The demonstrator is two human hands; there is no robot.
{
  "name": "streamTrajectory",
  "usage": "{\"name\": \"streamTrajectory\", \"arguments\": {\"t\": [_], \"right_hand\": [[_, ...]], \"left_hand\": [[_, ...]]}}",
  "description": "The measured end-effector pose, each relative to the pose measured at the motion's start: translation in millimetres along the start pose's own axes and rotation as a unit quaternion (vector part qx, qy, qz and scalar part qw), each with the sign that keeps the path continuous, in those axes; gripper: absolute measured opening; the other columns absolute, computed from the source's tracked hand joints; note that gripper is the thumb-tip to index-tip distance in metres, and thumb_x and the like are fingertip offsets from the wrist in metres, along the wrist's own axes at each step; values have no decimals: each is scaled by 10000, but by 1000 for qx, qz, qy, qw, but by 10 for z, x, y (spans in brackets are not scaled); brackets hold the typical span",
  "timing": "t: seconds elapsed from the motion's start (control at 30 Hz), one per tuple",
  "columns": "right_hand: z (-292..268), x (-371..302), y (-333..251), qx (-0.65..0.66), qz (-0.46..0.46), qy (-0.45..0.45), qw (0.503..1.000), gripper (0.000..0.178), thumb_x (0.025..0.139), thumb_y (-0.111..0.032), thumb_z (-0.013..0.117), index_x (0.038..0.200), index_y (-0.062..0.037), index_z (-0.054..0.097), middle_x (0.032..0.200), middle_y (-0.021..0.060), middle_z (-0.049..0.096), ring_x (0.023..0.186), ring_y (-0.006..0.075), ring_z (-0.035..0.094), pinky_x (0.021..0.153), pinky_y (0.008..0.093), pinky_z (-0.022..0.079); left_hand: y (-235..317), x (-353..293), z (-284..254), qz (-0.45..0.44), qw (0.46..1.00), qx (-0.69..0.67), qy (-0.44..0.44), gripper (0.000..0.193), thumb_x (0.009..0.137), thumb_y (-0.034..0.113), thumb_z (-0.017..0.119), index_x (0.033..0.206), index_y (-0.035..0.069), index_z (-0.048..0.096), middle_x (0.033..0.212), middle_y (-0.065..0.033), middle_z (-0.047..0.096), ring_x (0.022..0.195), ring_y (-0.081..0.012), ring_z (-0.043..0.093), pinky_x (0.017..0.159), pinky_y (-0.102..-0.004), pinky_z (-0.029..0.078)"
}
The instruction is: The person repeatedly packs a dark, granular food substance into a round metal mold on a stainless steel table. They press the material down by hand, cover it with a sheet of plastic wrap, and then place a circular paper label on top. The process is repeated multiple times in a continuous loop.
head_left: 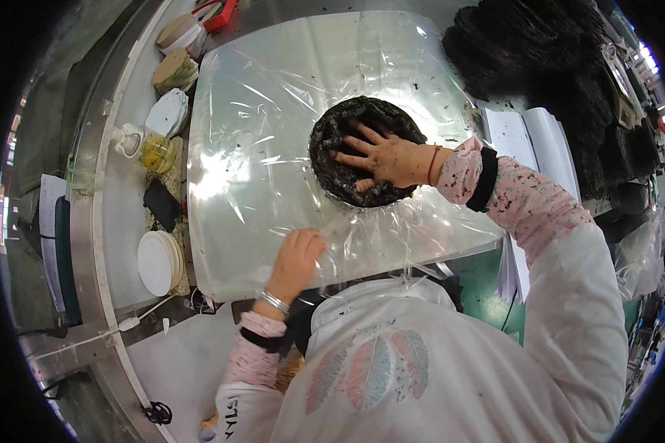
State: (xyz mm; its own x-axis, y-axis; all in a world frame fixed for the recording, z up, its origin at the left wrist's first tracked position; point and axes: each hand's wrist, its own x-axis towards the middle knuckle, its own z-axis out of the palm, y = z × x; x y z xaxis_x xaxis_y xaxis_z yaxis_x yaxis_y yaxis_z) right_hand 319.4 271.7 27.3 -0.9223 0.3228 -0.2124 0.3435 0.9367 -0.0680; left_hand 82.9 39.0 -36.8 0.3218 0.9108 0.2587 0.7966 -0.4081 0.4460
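Note:
My right hand (pixel 395 160) lies with spread fingers on a dark, crinkled, seaweed-like mass (pixel 332 136) in a round shape. A thin rim (pixel 358 206) shows along its near side; whether it belongs to a bowl or a ring I cannot tell. Beneath it, clear plastic film (pixel 258 184) covers a pale, glossy, lit-looking board. Over the front left part of the film is my left hand (pixel 297 255), its fingers curled together. What those fingers hold, if anything, is hidden.
Stacked dark, dried-looking sheets (pixel 524 44) fill the far right, beside an open white notebook (pixel 510 133). Along the left stand stacks of round discs (pixel 160 263), a black cloth-like piece (pixel 162 204) and a glass jar with yellow contents (pixel 155 151). A white cable (pixel 129 323) runs at lower left.

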Motion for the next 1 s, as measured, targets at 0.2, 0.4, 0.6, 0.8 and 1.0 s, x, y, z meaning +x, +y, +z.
{"name": "streamTrajectory", "arguments": {"t": [0.2,0.4,0.6,0.8,1.0], "right_hand": [[67,-38,60,2,3,11,1000,796,1006,-729,343,1646,-263,268,1668,188,279,1552,466,178,1175,656,313],[59,33,42,18,-10,7,1000,812,1003,-743,323,1648,-254,259,1675,194,263,1563,473,134,1162,671,328],[-32,-59,30,-31,1,-6,1000,743,1049,-658,321,1648,-225,252,1657,206,276,1549,492,157,1187,636,302],[-58,0,-14,-7,-5,-21,1000,758,1047,-668,308,1653,-218,240,1659,212,269,1557,495,121,1188,649,291],[-92,-3,3,-3,7,-42,999,761,1049,-661,309,1658,-215,219,1673,212,244,1556,499,121,1204,648,254]], "left_hand": [[-54,282,-1803,-124,937,-8,326,141,980,71,563,1093,35,639,1137,-135,620,1037,-253,595,931,-353,470],[490,-11,-1403,-96,963,81,237,196,958,36,549,1111,38,672,1228,-127,653,1121,-256,607,1007,-389,465],[1216,243,-1421,2,994,103,-36,253,908,103,602,1137,69,703,1252,-92,672,1179,-271,609,984,-496,491],[959,5,-715,43,998,15,-44,372,871,142,731,1240,123,698,1283,-79,658,1182,-291,618,1115,-579,422],[1457,384,-846,176,963,186,86,361,848,53,713,1205,3,703,1025,-134,708,935,-309,670,949,-501,521]]}}
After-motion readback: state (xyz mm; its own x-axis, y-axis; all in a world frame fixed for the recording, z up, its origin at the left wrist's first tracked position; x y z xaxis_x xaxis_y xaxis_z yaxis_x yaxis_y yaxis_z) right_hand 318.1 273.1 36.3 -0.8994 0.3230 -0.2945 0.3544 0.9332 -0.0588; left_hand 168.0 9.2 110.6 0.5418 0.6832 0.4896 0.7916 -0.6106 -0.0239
